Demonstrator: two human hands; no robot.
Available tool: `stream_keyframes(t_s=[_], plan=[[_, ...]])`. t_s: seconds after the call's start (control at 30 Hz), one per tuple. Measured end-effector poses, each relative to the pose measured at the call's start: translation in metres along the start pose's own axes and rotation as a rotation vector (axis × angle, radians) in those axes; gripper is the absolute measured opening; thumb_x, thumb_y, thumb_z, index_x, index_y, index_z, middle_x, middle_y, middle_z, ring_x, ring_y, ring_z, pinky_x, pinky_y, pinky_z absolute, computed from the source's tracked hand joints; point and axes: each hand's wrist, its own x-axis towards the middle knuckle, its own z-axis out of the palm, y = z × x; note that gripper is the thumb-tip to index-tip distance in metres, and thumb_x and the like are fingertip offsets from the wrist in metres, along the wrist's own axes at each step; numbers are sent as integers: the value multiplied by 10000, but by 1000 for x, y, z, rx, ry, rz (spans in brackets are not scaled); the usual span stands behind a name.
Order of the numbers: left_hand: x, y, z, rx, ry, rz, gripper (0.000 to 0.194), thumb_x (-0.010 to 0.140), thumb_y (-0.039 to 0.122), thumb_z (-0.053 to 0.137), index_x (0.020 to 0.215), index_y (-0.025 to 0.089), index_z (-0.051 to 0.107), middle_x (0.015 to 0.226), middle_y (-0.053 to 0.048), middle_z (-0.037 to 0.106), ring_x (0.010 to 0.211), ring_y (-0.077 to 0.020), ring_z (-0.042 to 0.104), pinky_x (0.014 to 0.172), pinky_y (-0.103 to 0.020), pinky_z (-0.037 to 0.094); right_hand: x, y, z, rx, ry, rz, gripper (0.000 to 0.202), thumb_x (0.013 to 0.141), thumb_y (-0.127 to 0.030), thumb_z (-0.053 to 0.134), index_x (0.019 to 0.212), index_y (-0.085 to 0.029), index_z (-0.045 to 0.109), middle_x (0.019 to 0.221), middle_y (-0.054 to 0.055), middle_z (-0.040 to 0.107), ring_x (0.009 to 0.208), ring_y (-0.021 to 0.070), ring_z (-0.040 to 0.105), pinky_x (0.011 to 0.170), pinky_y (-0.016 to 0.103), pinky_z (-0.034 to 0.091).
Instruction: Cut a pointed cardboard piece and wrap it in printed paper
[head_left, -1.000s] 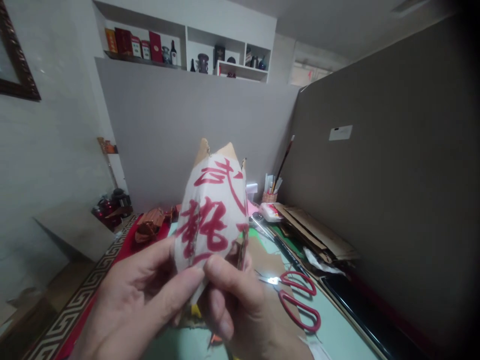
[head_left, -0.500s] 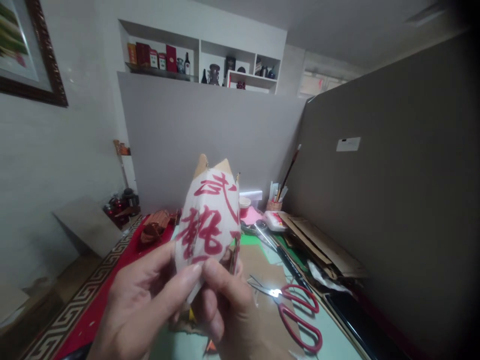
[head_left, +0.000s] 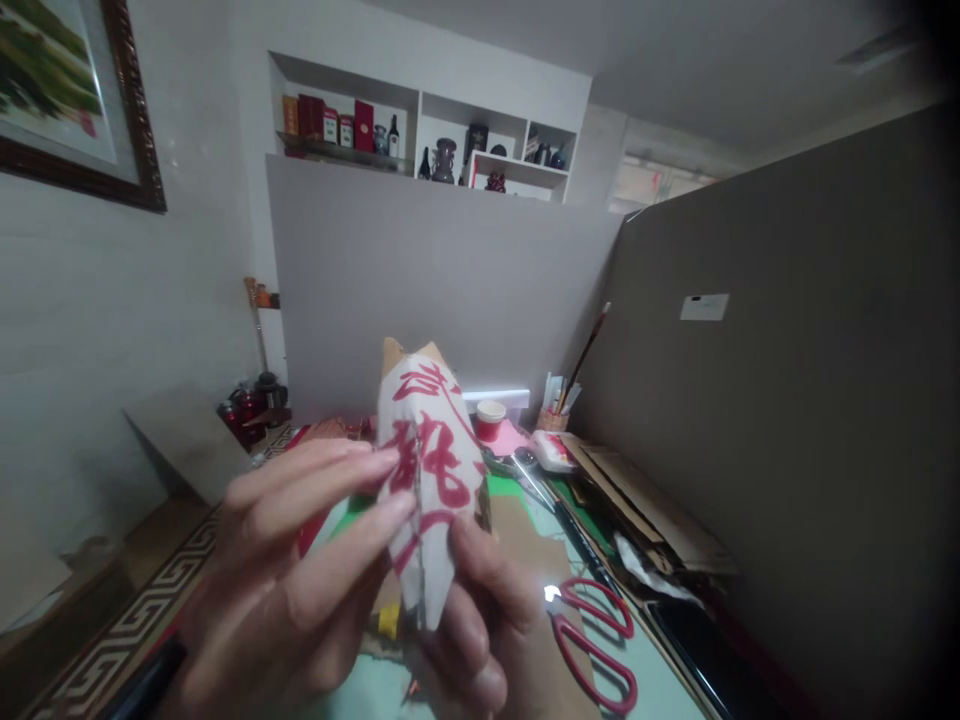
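Note:
A pointed cardboard piece covered in white paper with red brush characters [head_left: 427, 465] stands upright in front of me. Bare brown cardboard peaks show at its top, and a dark seam runs down to its narrow lower end. My right hand [head_left: 487, 600] grips it low on the right, thumb on the front and curled fingers beneath. From the left, my left hand [head_left: 307, 540] lays its outstretched, parted fingertips on the paper beside the seam. Red-handled scissors [head_left: 596, 650] lie right of my right hand, their blades mostly hidden by it.
Brown cardboard [head_left: 525, 530] lies on the pale green work surface. Stacked cardboard sheets [head_left: 645, 500], a black phone-like slab [head_left: 705, 650] and a long dark rod [head_left: 581, 535] line the right side. Behind stand a red-and-white cup [head_left: 490, 422] and a brush holder [head_left: 553, 420]. Grey partitions [head_left: 450, 270] enclose the back and right.
My left hand has let go of its thumb-and-finger hold and now rests extended fingertips on the paper. The piece has turned and tipped, bringing its seam to the front. The view has shifted slightly.

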Motion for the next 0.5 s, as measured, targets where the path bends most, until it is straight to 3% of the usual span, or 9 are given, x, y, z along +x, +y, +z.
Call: stream_keyframes(t_s=[0.13, 0.27, 0.33, 0.37, 0.43, 0.47, 0.5], plan=[[-7, -4, -14, 74, -9, 157, 728, 802, 139, 703, 1460, 329, 459, 1221, -18, 691, 1075, -256, 566, 1039, -418, 456, -3, 13, 0, -66, 11, 11, 636, 791, -755, 494, 461, -213, 542, 336, -12, 434, 295, 93, 354, 305, 217, 294], [-12, -7, -22, 56, 22, 159, 696, 743, 205, 759, 1397, 325, 554, 1127, -22, 760, 900, -267, 640, 930, -424, 521, -27, -2, -10, -205, 88, -13, 686, 847, -792, 411, 638, -188, 660, 485, 34, 559, 446, 146, 518, 451, 257, 433], [-10, -5, -22, 19, 22, 116, 725, 730, 192, 747, 1406, 348, 539, 1101, -26, 770, 884, -279, 650, 909, -440, 524, -43, -16, -17, -306, 191, -54, 638, 949, -668, 405, 650, -167, 661, 498, 29, 557, 497, 126, 531, 532, 234, 441], [-9, -5, -21, 3, 17, 103, 745, 725, 180, 737, 1415, 361, 524, 1084, -25, 775, 882, -284, 654, 901, -447, 524, -50, -22, -20, -388, 276, -91, 464, 957, -532, 544, 687, -169, 647, 532, 6, 569, 499, 97, 505, 498, 192, 392], [-10, -5, -21, -19, 11, 77, 748, 718, 180, 733, 1409, 379, 527, 1035, -22, 784, 863, -288, 658, 890, -456, 524, -59, -30, -25, -747, 479, -360, 207, 922, -386, 652, 829, -202, 652, 695, -6, 624, 585, 95, 536, 539, 186, 406], [-13, -6, -22, -28, 2, 69, 745, 711, 194, 744, 1402, 378, 537, 1021, -23, 786, 852, -291, 659, 889, -461, 523, -61, -32, -26, -938, 525, -527, 97, 905, -311, 672, 927, -218, 654, 819, 4, 648, 666, 109, 566, 591, 202, 435], [-18, -7, -22, -41, 3, 57, 724, 701, 222, 767, 1380, 375, 566, 1009, -25, 786, 846, -296, 660, 901, -468, 519, -62, -34, -27, -1110, 519, -700, 140, 895, -244, 662, 1033, -224, 645, 948, 28, 654, 776, 138, 595, 677, 237, 471]])
